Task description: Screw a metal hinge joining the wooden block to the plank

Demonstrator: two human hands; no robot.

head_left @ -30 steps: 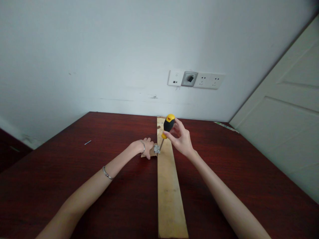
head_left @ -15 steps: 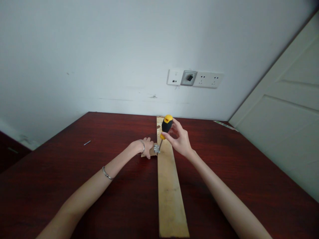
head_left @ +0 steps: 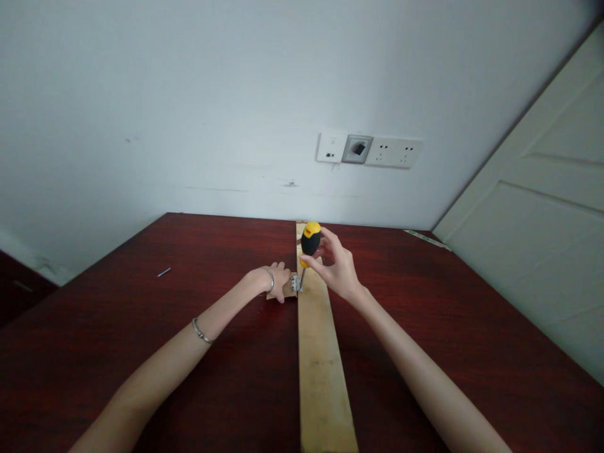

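- Fingers of the right hand (head_left: 340, 270) pinch the yellow-and-black screwdriver (head_left: 310, 240); its shaft slants down to a small metal hinge (head_left: 294, 283), near the view's centre, toward 6 o'clock.
- At the hinge's 9 o'clock, the left hand (head_left: 279, 280) lies with fingers slightly spread on a flat brown piece (head_left: 291, 293).
- Under the screwdriver, a pale board (head_left: 323, 365) runs from 12 to 6 o'clock along the dark red table (head_left: 212, 245).
- Farther out at 9 o'clock lies a thin rod (head_left: 164, 272).
- Wall sockets (head_left: 395, 153): 1 o'clock.
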